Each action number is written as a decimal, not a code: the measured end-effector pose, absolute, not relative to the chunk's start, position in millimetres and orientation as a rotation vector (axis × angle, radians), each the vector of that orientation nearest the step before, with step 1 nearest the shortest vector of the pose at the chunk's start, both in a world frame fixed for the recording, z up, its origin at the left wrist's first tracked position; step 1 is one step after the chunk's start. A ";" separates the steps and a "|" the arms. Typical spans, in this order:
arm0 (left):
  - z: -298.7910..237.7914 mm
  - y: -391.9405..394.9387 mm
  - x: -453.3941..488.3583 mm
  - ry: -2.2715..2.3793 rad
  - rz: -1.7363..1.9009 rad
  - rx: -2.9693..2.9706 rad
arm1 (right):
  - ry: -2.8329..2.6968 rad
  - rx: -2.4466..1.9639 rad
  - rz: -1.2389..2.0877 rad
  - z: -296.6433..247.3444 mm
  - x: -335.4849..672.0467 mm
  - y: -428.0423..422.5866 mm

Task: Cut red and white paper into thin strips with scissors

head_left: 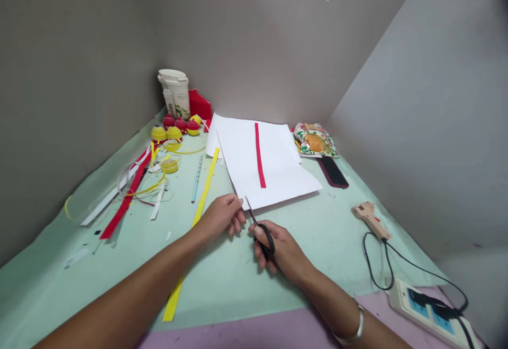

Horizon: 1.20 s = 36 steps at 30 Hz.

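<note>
A white sheet of paper (281, 174) lies across the middle of the table, its near corner raised toward me. My left hand (228, 214) pinches that near left corner between thumb and fingers. In my right hand (280, 246) is a pair of scissors (264, 240) with black handles, fingers through the loops. The blades reach the near edge of the sheet, just right of my left fingertips. On top of the paper rests a red strip (259, 156). A long yellow strip (206, 187) passes beneath my left forearm.
Left are a pencil (197, 178), red strips (127, 201), yellow tape rolls (170, 166), red and yellow balls (180, 125) and a white cup (177, 92). Right are a food packet (315, 141), a phone (332, 172), a glue gun (371, 219) and a power strip (431, 312).
</note>
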<state>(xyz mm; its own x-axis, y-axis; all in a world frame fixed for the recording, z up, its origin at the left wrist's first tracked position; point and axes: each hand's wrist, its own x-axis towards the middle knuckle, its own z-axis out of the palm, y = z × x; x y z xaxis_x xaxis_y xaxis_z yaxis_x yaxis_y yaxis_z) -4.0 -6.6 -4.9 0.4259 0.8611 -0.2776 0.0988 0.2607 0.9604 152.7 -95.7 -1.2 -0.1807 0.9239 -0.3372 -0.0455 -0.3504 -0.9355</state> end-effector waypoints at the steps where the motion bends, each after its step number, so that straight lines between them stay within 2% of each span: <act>1: -5.3 -6.4 -4.0 1.019 0.658 1.213 | -1.089 -1.317 1.634 -1.5 152.7 -95.6; 36: -7.1 -5.4 -4.2 1.026 0.644 1.236 | -1.110 -1.317 1.633 -0.9 154.6 -96.0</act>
<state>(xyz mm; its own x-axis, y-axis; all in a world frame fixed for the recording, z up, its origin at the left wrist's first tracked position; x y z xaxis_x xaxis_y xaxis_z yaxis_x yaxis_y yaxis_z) -4.2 -5.4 -7.1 0.4318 0.8583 -0.2774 0.1236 0.2484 0.9607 154.6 -96.0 -0.9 -0.1900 0.9242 -0.3313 -0.0317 -0.3430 -0.9388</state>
